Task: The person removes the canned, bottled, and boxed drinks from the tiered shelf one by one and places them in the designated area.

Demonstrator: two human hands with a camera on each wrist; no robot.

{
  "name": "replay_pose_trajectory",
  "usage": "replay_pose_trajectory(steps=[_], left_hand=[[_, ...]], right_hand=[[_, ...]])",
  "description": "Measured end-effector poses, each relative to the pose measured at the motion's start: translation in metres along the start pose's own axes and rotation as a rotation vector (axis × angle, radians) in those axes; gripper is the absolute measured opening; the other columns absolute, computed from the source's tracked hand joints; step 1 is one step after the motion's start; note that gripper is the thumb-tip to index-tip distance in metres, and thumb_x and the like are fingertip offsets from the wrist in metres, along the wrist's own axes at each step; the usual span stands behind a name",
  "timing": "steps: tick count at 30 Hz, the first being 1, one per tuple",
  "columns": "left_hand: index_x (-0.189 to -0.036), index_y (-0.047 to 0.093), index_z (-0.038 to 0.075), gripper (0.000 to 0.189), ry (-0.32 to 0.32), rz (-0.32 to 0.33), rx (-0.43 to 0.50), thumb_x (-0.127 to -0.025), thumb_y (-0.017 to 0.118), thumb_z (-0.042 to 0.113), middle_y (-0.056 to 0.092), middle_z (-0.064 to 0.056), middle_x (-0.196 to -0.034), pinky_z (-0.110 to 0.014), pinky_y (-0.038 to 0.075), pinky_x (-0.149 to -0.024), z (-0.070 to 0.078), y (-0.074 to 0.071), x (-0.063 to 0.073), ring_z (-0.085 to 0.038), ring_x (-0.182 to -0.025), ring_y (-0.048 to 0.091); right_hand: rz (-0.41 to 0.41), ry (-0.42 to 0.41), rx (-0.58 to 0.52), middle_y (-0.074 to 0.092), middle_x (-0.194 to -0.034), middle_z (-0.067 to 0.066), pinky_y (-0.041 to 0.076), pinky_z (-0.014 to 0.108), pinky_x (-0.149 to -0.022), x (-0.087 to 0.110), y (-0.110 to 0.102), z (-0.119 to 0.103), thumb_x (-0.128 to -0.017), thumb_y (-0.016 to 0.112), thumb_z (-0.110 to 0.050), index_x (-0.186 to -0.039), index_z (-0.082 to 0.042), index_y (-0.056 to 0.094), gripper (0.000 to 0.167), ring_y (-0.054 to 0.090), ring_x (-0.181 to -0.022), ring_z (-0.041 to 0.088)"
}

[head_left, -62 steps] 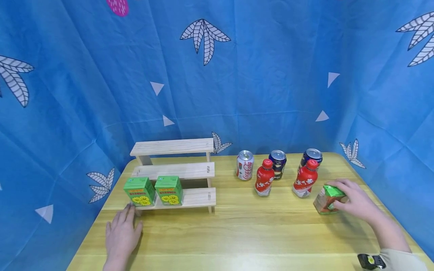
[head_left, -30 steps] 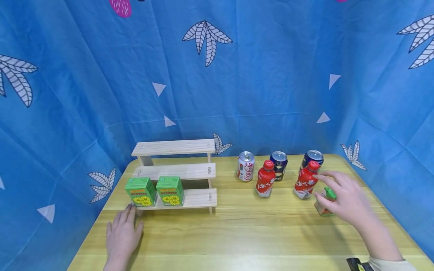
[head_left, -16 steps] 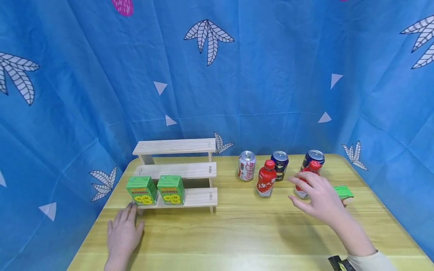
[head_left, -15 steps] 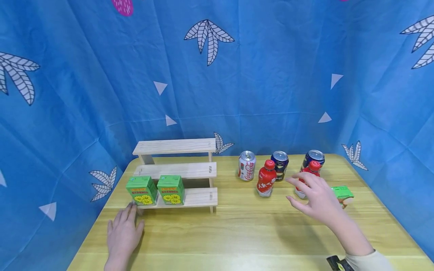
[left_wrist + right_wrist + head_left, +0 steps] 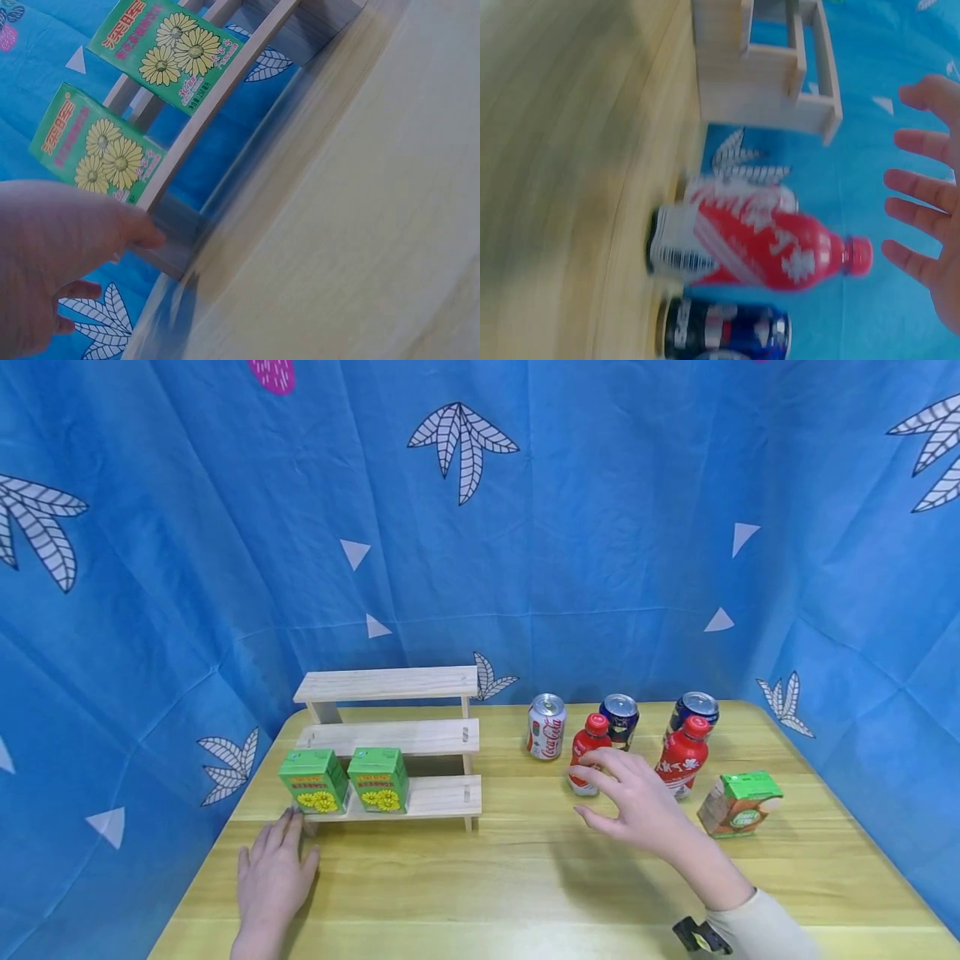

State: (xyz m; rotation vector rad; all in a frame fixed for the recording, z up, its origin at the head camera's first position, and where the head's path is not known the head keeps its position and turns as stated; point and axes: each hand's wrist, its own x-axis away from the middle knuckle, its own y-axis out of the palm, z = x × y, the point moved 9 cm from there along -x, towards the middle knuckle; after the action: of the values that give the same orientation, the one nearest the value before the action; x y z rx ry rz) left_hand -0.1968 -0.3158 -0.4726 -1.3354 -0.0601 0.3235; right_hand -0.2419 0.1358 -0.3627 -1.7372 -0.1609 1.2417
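My left hand (image 5: 272, 875) lies at the front left corner of a three-step wooden shelf (image 5: 442, 797), fingertips right at its edge. Two green drink cartons with yellow flowers, one on the left (image 5: 313, 782) and one beside it (image 5: 378, 782), stand on the lowest step. My right hand (image 5: 633, 802) hangs above the table with spread fingers and nothing in them. It partly covers a red-capped bottle (image 5: 591, 739) in the head view. The right wrist view shows this red and white bottle (image 5: 772, 251) whole, its cap pointing towards the fingers (image 5: 919, 217).
A Coca-Cola can (image 5: 546, 727) stands left of that bottle, with a dark blue can (image 5: 620, 717) behind it. Further right are a second red bottle (image 5: 684, 758), another dark can (image 5: 697, 703) and a green-topped carton (image 5: 738, 806). Blue cloth (image 5: 600, 527) encloses the table.
My right hand has let go of the green-topped carton at the right and moved left, past the second bottle, to the left red bottle. The left hand stays in place.
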Motion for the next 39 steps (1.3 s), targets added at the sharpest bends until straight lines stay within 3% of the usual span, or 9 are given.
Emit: replay_pose_trajectory(steps=[4,12,18,25,33,39], left_hand=[[-0.147,0.037,0.000,0.066,-0.002,-0.008,-0.001,-0.092,0.060,0.028,0.031,-0.022,-0.156,-0.075,0.013,-0.112,-0.001,0.001,0.000,-0.049,-0.140,0.028],[-0.146,0.039,0.000,0.067,0.012,0.020,0.003,-0.091,0.062,0.029,0.034,-0.022,-0.154,-0.076,0.015,-0.111,0.001,-0.002,-0.002,-0.049,-0.138,0.030],[-0.147,0.038,0.001,0.067,0.005,0.002,0.007,-0.092,0.061,0.031,0.033,-0.022,-0.155,-0.075,0.014,-0.112,0.000,-0.001,-0.002,-0.049,-0.139,0.029],[-0.147,0.038,0.001,0.067,-0.002,-0.003,0.012,-0.092,0.061,0.033,0.033,-0.022,-0.155,-0.075,0.013,-0.112,-0.001,0.000,-0.002,-0.048,-0.139,0.029],[-0.146,0.039,0.001,0.066,0.005,0.004,0.017,-0.094,0.059,0.036,0.034,-0.022,-0.154,-0.075,0.013,-0.112,0.000,-0.001,-0.001,-0.049,-0.139,0.029],[-0.144,0.042,0.000,0.063,0.017,0.051,0.019,-0.095,0.057,0.037,0.038,-0.022,-0.152,-0.075,0.016,-0.110,0.000,-0.002,-0.001,-0.049,-0.136,0.033]], right_hand=[[-0.008,-0.038,-0.032,0.064,-0.119,0.006,0.051,0.048,-0.095,-0.013,0.011,-0.014,-0.088,0.063,-0.044,-0.119,-0.017,0.067,0.041,0.058,-0.113,0.026],[-0.010,-0.108,-0.073,0.063,-0.123,0.005,0.051,0.044,-0.099,-0.037,0.035,-0.035,-0.089,0.062,-0.044,-0.123,-0.017,0.065,0.043,0.058,-0.116,0.025],[0.018,-0.159,-0.106,0.064,-0.119,0.006,0.052,0.043,-0.096,-0.053,0.051,-0.052,-0.090,0.061,-0.044,-0.122,-0.016,0.065,0.042,0.059,-0.114,0.023],[0.000,-0.140,-0.127,0.064,-0.123,0.004,0.051,0.042,-0.100,-0.071,0.071,-0.068,-0.084,0.070,-0.041,-0.124,-0.018,0.063,0.047,0.058,-0.118,0.023],[-0.012,-0.133,-0.127,0.063,-0.126,0.003,0.049,0.041,-0.105,-0.089,0.089,-0.085,-0.088,0.065,-0.043,-0.130,-0.019,0.059,0.049,0.058,-0.120,0.021],[0.010,-0.134,-0.125,0.064,-0.122,0.004,0.050,0.038,-0.104,-0.102,0.101,-0.093,-0.090,0.061,-0.046,-0.131,-0.017,0.058,0.050,0.059,-0.116,0.020]])
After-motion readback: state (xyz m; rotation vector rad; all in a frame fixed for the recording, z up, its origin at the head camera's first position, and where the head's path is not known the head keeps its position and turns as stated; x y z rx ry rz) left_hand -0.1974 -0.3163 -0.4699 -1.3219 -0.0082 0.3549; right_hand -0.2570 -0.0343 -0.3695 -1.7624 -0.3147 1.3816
